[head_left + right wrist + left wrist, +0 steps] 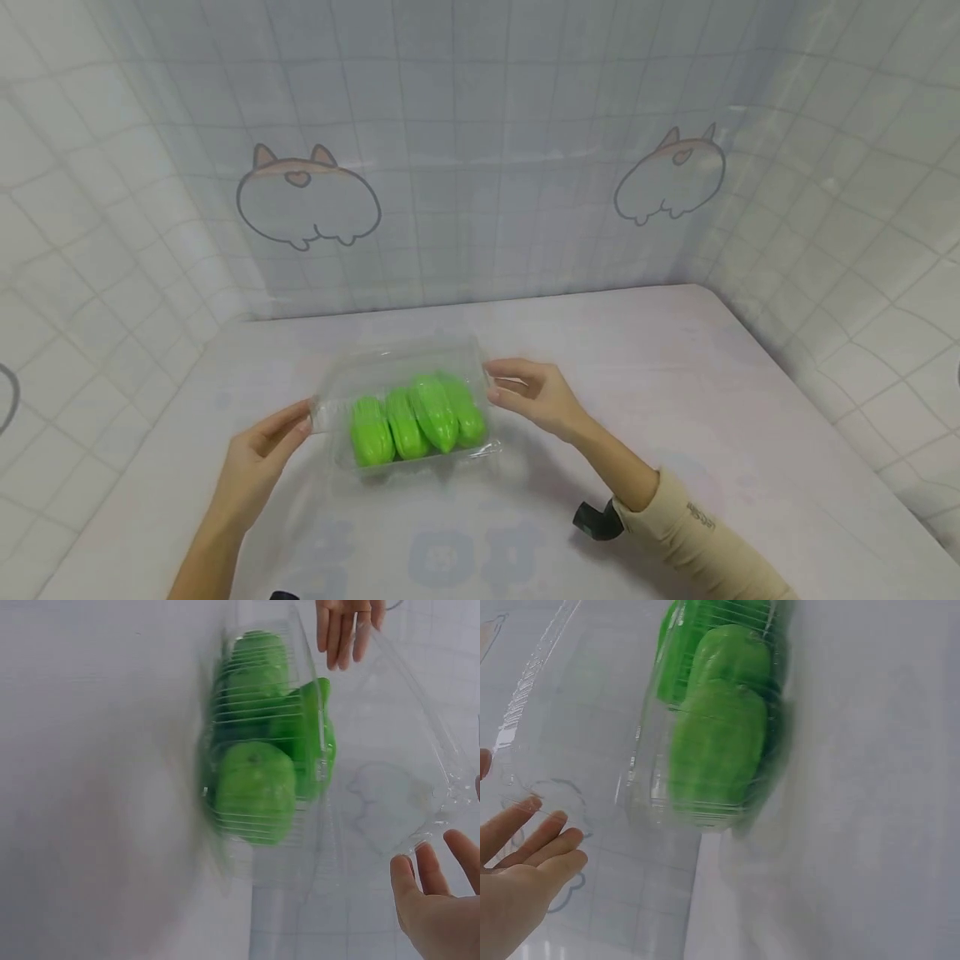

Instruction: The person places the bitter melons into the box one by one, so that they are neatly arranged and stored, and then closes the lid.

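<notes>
The left hand (258, 462) touches the left edge of a clear plastic clamshell box (330, 400) with straight, loosely spread fingers; the right hand (536, 396) meets its right edge, fingers relaxed and open. Neither grip pinches the plastic. The box sits mid-table, its thin ribbed lid (570, 750) raised toward the back. Inside lie four bright green toy vegetables (416, 417), packed side by side. The pale table (712, 433) meets a tiled curtain backdrop (480, 125) printed with corgi drawings.

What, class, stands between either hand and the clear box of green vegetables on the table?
Nothing visible: the left hand and right hand sit at opposite ends of the clear box, fingers at its lid edges.
</notes>
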Demonstrator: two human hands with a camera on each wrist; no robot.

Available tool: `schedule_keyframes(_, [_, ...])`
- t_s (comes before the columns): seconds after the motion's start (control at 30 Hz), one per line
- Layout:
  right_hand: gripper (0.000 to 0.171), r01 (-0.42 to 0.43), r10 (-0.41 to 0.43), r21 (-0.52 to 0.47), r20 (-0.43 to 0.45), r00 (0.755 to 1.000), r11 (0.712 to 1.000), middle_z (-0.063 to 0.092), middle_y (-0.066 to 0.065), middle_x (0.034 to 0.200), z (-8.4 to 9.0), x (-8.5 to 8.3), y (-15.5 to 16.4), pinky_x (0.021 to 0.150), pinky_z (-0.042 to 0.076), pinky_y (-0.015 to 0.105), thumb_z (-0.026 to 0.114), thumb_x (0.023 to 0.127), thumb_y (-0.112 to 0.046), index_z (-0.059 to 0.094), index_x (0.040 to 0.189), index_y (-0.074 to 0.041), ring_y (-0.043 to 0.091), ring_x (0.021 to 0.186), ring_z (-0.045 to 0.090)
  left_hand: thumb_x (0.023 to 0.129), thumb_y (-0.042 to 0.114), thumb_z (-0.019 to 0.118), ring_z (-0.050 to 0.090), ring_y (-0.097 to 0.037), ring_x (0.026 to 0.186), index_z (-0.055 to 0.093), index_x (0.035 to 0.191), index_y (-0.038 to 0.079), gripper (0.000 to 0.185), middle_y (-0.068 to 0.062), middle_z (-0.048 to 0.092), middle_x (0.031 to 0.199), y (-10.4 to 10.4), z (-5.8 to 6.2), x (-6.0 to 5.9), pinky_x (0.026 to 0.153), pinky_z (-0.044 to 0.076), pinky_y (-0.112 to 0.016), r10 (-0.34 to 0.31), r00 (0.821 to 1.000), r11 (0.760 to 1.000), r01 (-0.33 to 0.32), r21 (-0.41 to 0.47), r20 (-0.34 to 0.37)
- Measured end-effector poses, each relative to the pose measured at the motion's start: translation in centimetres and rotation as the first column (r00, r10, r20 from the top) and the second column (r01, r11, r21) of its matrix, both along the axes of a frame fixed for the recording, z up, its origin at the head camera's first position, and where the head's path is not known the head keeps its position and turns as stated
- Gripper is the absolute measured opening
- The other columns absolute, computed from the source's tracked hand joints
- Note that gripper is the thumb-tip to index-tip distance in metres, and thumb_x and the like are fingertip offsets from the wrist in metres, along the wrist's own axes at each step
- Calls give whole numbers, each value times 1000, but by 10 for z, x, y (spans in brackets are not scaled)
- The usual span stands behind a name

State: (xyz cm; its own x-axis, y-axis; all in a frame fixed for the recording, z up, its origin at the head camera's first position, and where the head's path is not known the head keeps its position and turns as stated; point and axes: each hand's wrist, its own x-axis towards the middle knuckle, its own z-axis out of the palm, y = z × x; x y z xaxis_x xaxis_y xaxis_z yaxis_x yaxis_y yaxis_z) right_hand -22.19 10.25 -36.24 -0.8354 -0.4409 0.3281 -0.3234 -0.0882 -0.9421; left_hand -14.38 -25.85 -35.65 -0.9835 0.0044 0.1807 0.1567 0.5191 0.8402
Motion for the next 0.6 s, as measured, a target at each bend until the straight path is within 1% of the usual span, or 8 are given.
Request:
schedule_keyframes(0.03, [37,-2,2,1,-9,1000,1000,54,30,123,-2,1,0,103,43,38,64,83,5,55,117,17,36,120,51,99,22,51,46,14,109,49,133,-1,41,0,54,133,1,-1,2,86,39,-1,-3,1000,1000,3,5,1])
schedule_keyframes(0.1, [37,-8,7,-1,-26,1000,1000,54,30,122,-6,3,1,103,43,40,64,83,7,55,117,18,36,119,51,98,20,51,48,14,109,50,133,-2,41,6,54,132,2,-4,4,86,40,-2,-7,1000,1000,7,23,-4])
schedule_keyframes(0.2, [37,-11,11,0,-33,999,1000,54,31,122,-9,5,1,103,43,42,64,81,9,55,116,18,39,118,50,97,15,53,50,12,109,52,130,-4,38,14,54,127,5,-9,6,87,42,-3,-5,999,999,7,38,-41])
schedule_keyframes(0.27, [38,-15,15,5,-23,1000,1000,54,31,121,-11,8,1,102,43,41,65,80,10,55,116,18,41,118,50,97,13,54,49,12,109,54,127,-6,36,14,54,127,6,-12,7,88,42,-4,2,998,999,1,39,-69])
schedule_keyframes(0.3, [39,-17,17,9,-17,1000,1000,53,31,121,-12,9,1,102,44,41,66,80,10,55,116,18,41,118,49,96,12,54,49,13,109,55,126,-6,35,11,55,127,7,-14,8,88,42,-4,8,997,999,-5,36,-78])
schedule_keyframes(0.37, [39,-22,22,14,-14,1000,1000,53,32,121,-14,11,1,102,44,41,66,79,11,55,116,19,43,117,49,96,11,54,48,13,109,55,125,-7,34,0,56,131,8,-16,9,89,41,-4,19,996,999,-16,33,-82])
schedule_keyframes(0.5, [38,-15,16,34,-19,1000,999,54,33,120,-20,15,0,100,45,42,65,78,13,55,114,19,45,116,50,97,15,54,43,16,108,52,129,-6,38,-22,49,135,9,-21,11,87,38,-1,40,999,999,-39,17,-34])
schedule_keyframes(0.6, [36,16,-15,72,-21,1000,997,55,31,119,-25,16,-1,98,47,43,65,78,13,57,114,17,44,114,51,97,15,54,40,17,108,48,131,-8,42,-26,47,135,10,-27,14,88,38,-1,46,999,999,-46,13,-10])
